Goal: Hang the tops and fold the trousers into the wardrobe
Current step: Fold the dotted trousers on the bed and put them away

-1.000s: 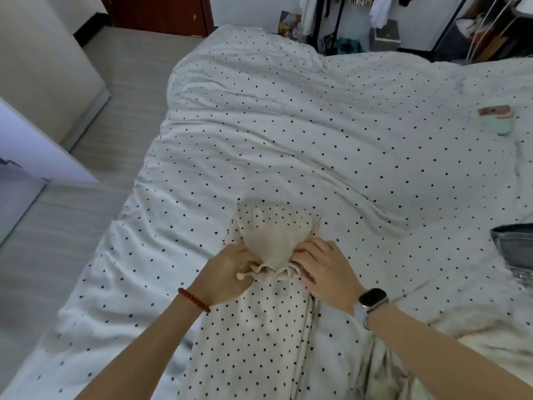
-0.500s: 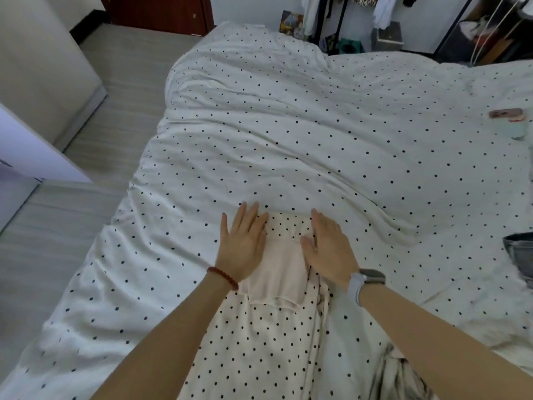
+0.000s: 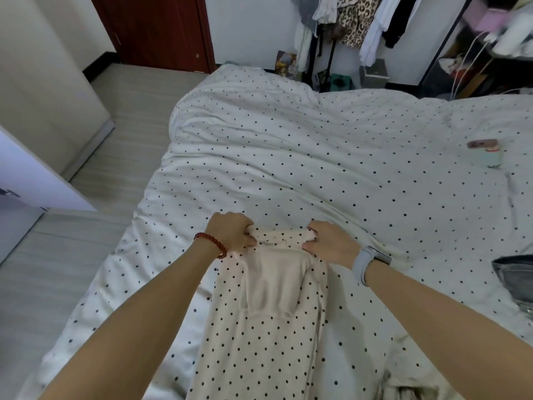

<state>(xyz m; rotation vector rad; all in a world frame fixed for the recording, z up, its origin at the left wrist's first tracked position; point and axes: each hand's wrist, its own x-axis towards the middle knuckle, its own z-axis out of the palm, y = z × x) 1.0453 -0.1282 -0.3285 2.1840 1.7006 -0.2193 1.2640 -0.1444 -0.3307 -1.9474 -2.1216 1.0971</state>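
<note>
A cream garment with black dots (image 3: 259, 342) lies lengthwise on the bed, running from the bottom edge up to my hands. Its far end is folded back and shows a plain cream inside (image 3: 274, 281). My left hand (image 3: 230, 232), with a red bead bracelet at the wrist, grips the left corner of the far fold. My right hand (image 3: 331, 243), with a grey watch at the wrist, grips the right corner. Both hands hold the fold slightly raised off the bed.
The bed (image 3: 317, 157) has a white dotted cover. A small pink and green object (image 3: 487, 151) lies at the right, grey denim (image 3: 516, 278) at the right edge. A clothes rack with hanging tops (image 3: 357, 21) stands behind the bed. A wardrobe panel (image 3: 34, 180) is at left.
Half a second ago both hands pressed flat on the folded end. Now the fingers are curled round its far corners and lift it. The head has tipped up, showing more of the room.
</note>
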